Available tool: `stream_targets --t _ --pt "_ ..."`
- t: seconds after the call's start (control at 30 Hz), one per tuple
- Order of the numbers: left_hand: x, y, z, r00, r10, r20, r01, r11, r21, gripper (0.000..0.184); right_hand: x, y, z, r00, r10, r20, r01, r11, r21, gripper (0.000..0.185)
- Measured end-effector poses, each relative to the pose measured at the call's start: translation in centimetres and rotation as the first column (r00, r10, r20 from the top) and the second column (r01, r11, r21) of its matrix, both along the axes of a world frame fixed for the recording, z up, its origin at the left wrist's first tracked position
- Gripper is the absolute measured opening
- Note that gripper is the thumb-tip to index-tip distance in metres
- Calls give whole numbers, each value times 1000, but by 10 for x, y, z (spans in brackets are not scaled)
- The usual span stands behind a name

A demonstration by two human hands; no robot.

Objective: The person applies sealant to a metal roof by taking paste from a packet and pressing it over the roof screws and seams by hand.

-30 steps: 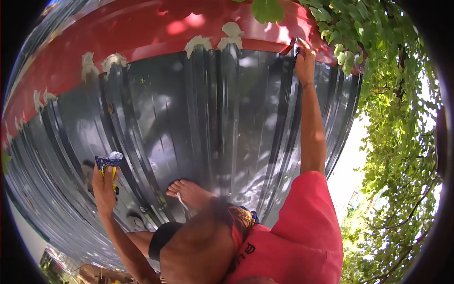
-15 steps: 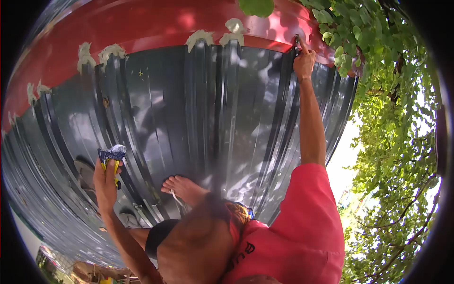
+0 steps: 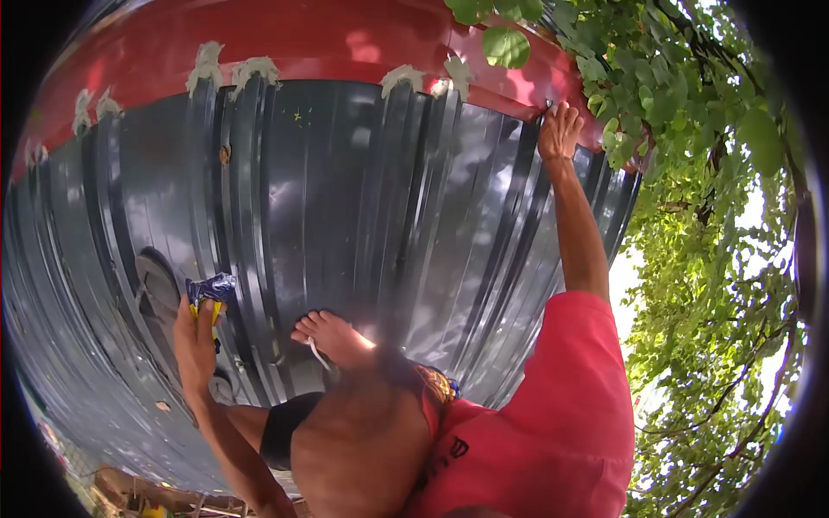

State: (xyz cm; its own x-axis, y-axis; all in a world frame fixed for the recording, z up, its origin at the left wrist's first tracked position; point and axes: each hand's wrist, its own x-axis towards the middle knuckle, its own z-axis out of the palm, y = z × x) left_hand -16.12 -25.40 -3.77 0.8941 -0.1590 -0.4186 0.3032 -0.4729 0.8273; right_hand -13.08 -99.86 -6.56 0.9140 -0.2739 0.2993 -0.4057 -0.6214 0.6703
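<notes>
My left hand is closed around a crumpled blue and yellow packet, held above the dark ribbed metal roof. With the arm stretched out, my right hand reaches the lower edge of the red metal flashing. Its fingers are bent at the end of a roof rib, and a small dark thing shows by the fingertips, too small to make out. Pale putty-like patches cover several rib ends along the red edge.
My bare foot rests on the metal roof. A sandal lies left of it, beyond my left hand. Leafy branches hang along the right side and over the flashing near my right hand.
The view has shifted, so the putty patches sit further right. My right index finger, extended half a second ago, is now bent with the others. My left hand still holds the packet.
</notes>
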Motion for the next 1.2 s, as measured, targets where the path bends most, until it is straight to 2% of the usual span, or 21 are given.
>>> stream_targets --t 0.07,0.1,0.13,0.2,0.27,0.3,0.37,0.47,0.53,0.6,0.67,0.7,0.8,0.83,0.93,0.97,1.07,1.1,1.2 --pt "-3 0 -3 1000 7 -12 -8 1000 -21 25 2 14 9 997 47 -66 -51 997 -54 29" --pt "-4 -3 -5 1000 8 -18 -8 999 -37 24 -12 19 36 964 225 145 -257 928 270 27" --pt "-3 -7 -7 1000 6 -20 -7 998 -56 24 -12 20 43 950 212 230 -277 911 306 34" --pt "-4 -8 -17 1000 -4 -13 4 1000 -27 27 -9 -11 33 923 31 383 -207 879 429 23" --pt "-2 -9 -18 1000 -12 4 12 999 -43 26 -7 -37 15 898 -14 439 -219 852 476 21" --pt "-1 -6 -17 999 -34 -42 32 999 -40 28 -5 -48 5 903 -81 422 -155 854 496 21" --pt "-2 -4 -19 999 -33 -36 32 999 -42 28 2 -90 -2 896 -304 323 -138 502 854 20" --pt "-2 3 -23 999 -32 -29 31 999 -32 30 18 -115 -24 832 -414 370 -175 438 882 19" --pt "-4 3 -23 999 -15 -33 14 999 -37 28 20 -56 7 827 -391 403 -289 320 902 24" --pt "-5 -1 -23 999 20 -33 -22 998 -59 24 25 -68 -1 865 -403 299 59 673 738 24" --pt "-5 1 -25 998 -5 -59 5 1000 -10 24 17 -38 2 918 -249 308 120 916 384 24" --pt "-5 1 -25 997 -17 -72 18 1000 16 24 12 -33 -1 932 -119 342 17 958 287 26" --pt "-3 -5 -21 993 -44 -109 50 997 55 25 5 -29 12 966 185 182 -193 981 23 29" --pt "-2 -7 -21 995 -48 -91 52 998 35 25 1 -26 15 971 196 134 -203 978 47 39" --pt "-1 -10 -21 996 -68 -58 68 998 8 25 -10 -10 12 987 101 127 -101 995 -6 44" --pt "0 -10 -21 995 -74 -65 76 997 16 25 -15 -25 -4 985 86 149 -87 996 -2 49" --pt "1 -15 -17 995 -72 -67 72 997 3 24 -8 -14 -15 941 -101 324 -5 951 310 51" --pt "2 -18 -15 995 -72 -66 72 997 -10 24 -2 -10 -14 936 -113 334 -12 937 348 49" --pt "5 -20 -15 994 -104 -35 104 994 16 23 1 -1 3 949 132 285 -189 965 181 43"
